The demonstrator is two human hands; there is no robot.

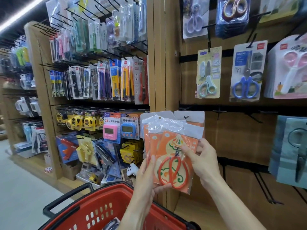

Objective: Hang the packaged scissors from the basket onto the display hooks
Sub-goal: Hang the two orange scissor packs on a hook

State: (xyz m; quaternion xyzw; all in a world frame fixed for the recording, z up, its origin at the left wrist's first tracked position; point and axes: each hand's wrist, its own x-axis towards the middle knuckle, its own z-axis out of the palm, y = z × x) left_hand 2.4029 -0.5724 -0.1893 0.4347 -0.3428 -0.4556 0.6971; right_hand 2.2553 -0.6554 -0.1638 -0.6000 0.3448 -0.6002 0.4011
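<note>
Both hands gripping a fanned stack of orange scissor packs (172,155): left hand (146,176) pinching below, right hand (201,161) seemingly peeling the front one. Best aligning its hang hole with an empty hook (255,117).

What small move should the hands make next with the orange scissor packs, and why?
Probably the right hand should pull the front pack off the fan of orange scissor packs that the left hand holds, then lift it to a bare hook just above. No pack hangs yet, and several overlap, so one hole must be freed first.
</note>
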